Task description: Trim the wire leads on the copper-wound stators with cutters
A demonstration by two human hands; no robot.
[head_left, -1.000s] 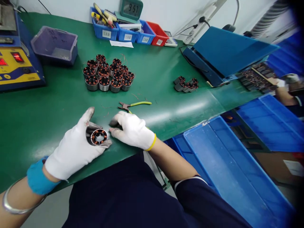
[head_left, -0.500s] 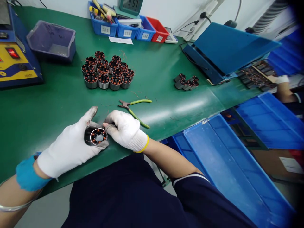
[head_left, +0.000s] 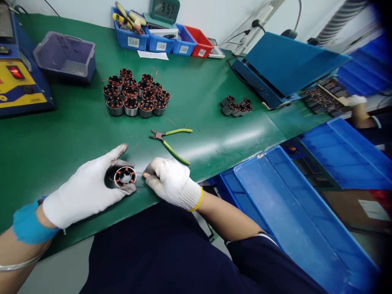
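Note:
My left hand (head_left: 88,183), in a white glove, is wrapped round a motor stator (head_left: 116,181), a metal ring with copper windings inside, its open end facing up toward me. My right hand (head_left: 173,181), gloved too, pinches thin wires (head_left: 140,174) that run out from the stator's right side. Just beyond the right hand, cutting pliers (head_left: 176,131) with green handles lie spread on the green table (head_left: 76,130). Further back stands a cluster of several similar stators (head_left: 131,107).
A smaller stator group (head_left: 235,107) sits to the right, near a blue panelled stand (head_left: 284,65). At the back are a purple bin (head_left: 65,57), blue tool boxes (head_left: 133,41), a red box (head_left: 200,41) and a clock (head_left: 165,10). Blue trays (head_left: 294,212) flank the table; a co-worker's gloved hand (head_left: 357,100) shows far right.
My right hand has moved right and slightly toward me, away from the stator, with the wires now stretched between them. My left hand keeps its hold. The whole view has shifted slightly.

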